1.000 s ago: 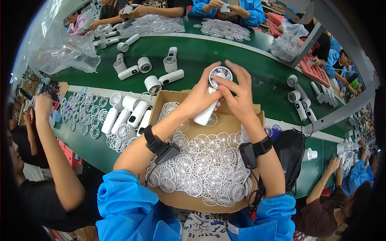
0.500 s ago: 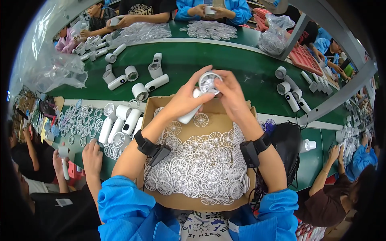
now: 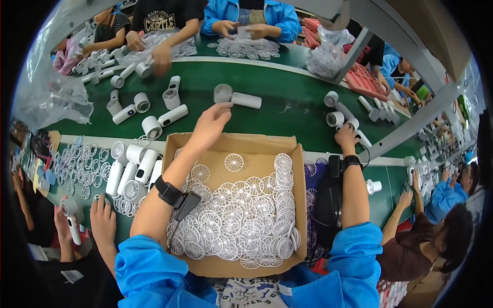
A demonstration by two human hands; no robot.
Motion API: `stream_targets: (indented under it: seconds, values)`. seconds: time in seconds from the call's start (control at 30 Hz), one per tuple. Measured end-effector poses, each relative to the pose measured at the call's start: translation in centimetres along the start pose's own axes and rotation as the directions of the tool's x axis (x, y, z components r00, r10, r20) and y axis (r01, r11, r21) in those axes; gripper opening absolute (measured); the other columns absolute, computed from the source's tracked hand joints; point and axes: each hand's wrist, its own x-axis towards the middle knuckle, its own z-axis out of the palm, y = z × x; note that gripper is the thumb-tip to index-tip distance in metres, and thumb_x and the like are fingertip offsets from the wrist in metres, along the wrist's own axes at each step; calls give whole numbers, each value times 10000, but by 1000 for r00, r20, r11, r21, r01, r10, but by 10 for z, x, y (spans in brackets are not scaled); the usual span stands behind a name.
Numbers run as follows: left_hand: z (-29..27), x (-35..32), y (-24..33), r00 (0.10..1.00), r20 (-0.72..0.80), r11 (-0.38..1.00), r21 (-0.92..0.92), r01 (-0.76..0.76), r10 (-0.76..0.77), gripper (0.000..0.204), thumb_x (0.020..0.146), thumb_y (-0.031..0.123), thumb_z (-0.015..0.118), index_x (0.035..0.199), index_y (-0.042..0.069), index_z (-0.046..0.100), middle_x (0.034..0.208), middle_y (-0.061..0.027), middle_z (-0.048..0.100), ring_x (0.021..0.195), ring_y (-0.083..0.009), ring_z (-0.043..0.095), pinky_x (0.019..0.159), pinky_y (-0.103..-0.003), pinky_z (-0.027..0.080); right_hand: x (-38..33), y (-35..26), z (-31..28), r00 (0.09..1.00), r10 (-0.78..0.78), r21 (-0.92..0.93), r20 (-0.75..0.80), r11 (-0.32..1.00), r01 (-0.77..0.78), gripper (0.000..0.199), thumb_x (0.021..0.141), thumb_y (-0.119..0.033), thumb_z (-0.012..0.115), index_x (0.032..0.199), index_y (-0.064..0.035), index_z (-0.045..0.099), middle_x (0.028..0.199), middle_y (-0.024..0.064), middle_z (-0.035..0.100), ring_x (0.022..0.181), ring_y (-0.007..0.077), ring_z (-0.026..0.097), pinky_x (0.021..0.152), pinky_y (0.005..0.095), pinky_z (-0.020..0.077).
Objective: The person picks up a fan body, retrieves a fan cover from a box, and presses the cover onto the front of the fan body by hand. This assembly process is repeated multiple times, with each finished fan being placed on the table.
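My left hand (image 3: 211, 123) is stretched over the far edge of the cardboard box (image 3: 169, 169), palm down and fingers extended. Just beyond its fingertips, a white handheld fan (image 3: 246, 100) lies on the green belt, its round head to the left. At the right, my right hand (image 3: 347, 136) has its fingers curled at the head of another white fan (image 3: 352, 124), within a small group of fans; part of the grip is hidden. Many round white spoked fan grilles (image 3: 244, 205) are heaped in the box between my forearms.
More white fans (image 3: 152, 127) lie on the belt to the left. White rings (image 3: 82, 164) and standing fans (image 3: 146, 165) are on the near table, beside a co-worker's hand (image 3: 103, 215). A black bag (image 3: 327, 200) adjoins the box. A grey metal post (image 3: 411, 126) slants at right.
The fan with its grille, held in both hands before, now lies on the belt. My hands have separated; the right has moved to the fans at the right. The view has shifted.
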Motion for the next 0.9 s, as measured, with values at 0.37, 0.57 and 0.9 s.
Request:
stream_targets:
  seconds: [0.37, 0.57, 0.9]
  values:
    - [5, -14, 23, 994, 95, 990, -124, 60, -49, 356, 913, 235, 535, 1162, -20, 527, 973, -106, 617, 861, -164, 612, 764, -274, 501, -118, -198, -121, 588, -809, 919, -17, 218, 328, 354, 894, -215, 531, 1169, 7, 513, 926, 121, 627, 825, 212, 621, 776, 296, 476]
    - [-4, -12, 35, 967, 145, 907, -340, 249, -211, 353, 896, 226, 556, 1116, -38, 475, 857, -97, 589, 693, -164, 610, 628, -285, 533, -174, -228, -108, 22, -908, 731, 417, 350, 585, 350, 869, -227, 577, 1185, -77, 556, 1148, 194, 563, 1018, 279, 569, 851, 355, 460]
    - [-1, -13, 41, 979, 122, 868, -453, 203, -165, 527, 886, 107, 535, 1324, 148, 245, 867, -121, 587, 633, -170, 612, 501, -290, 527, -189, -228, -60, 225, -928, 555, 297, 359, 750, 388, 766, -157, 660, 1145, -113, 593, 1214, 142, 512, 1088, 331, 483, 853, 391, 468]
